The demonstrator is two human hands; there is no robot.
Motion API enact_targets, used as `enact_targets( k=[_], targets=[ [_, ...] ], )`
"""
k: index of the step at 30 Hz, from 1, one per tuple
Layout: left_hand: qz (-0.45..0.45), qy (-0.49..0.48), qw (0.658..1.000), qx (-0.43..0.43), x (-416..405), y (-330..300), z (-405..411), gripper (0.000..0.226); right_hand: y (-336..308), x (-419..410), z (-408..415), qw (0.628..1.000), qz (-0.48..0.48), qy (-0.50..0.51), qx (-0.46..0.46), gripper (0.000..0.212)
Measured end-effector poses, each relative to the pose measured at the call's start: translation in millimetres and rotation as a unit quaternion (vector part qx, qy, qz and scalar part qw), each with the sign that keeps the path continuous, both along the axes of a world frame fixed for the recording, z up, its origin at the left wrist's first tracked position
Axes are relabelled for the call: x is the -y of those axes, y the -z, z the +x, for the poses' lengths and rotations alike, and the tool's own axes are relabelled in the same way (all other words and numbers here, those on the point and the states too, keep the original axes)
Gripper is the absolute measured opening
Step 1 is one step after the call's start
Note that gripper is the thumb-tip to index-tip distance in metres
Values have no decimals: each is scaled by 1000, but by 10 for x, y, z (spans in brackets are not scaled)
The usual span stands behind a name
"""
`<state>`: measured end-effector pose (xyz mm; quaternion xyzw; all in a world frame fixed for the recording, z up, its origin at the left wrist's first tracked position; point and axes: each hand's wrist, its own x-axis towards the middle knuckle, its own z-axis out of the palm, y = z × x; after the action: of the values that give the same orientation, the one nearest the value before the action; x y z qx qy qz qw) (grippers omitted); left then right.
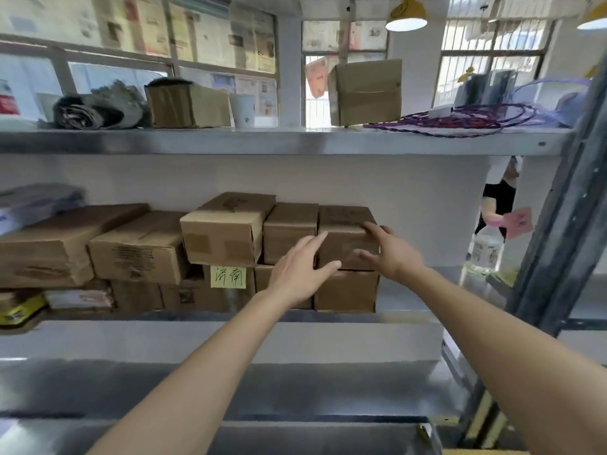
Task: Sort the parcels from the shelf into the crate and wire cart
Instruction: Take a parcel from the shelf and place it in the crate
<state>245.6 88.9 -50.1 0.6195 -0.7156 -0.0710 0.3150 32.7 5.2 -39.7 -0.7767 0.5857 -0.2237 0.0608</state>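
Two metal shelf levels are filling the view, with papered windows and hanging lamps showing behind them. At twelve o'clock the upper shelf (295,141) is carrying a lone carton (366,91) and a coil of purple cable (466,121). Brown parcels are sitting stacked on the middle shelf (410,292), a yellow note (228,276) hanging off one. The top right parcel (345,236) is facing the camera, its long axis running back toward the wall. Both forearms are reaching up from six o'clock. The left hand (300,269), fingers straight and slightly apart, is hovering at the parcel's left edge; the right hand (389,249), fingers spread, is touching its right front corner.
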Motion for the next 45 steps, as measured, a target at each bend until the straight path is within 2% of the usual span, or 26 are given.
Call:
enact_targets(
  k=[5,12,16,21,28,33,36,42,45],
  targets=[
    [9,-24,999,-29,18,-7,-205,72,66,96,-249,998,-31,-35,39,53],
    [31,-51,995,-74,235,-55,-559,72,91,159,-485,987,-23,-108,113,53],
    [33,-51,992,-110,319,-28,-687,71,75,149,-471,975,-8,-112,190,54],
    [26,-86,982,-167,429,-76,-810,60,86,122,-436,955,-8,-108,277,39],
    [-23,-123,966,-227,430,-13,-921,41,134,84,-486,942,-14,-108,317,31],
    [-42,-113,958,-261,355,-24,-1015,39,121,-34,-540,933,-43,-91,346,20],
    [-52,-109,957,-263,292,-22,-1071,49,86,-118,-590,933,-37,-92,347,23],
    [-26,-100,945,-309,157,-56,-1127,99,-8,-323,-783,927,-20,-136,349,48],
    [-21,-85,946,-313,55,-75,-1160,99,-40,-402,-869,923,-10,-156,350,60]
  ],
)
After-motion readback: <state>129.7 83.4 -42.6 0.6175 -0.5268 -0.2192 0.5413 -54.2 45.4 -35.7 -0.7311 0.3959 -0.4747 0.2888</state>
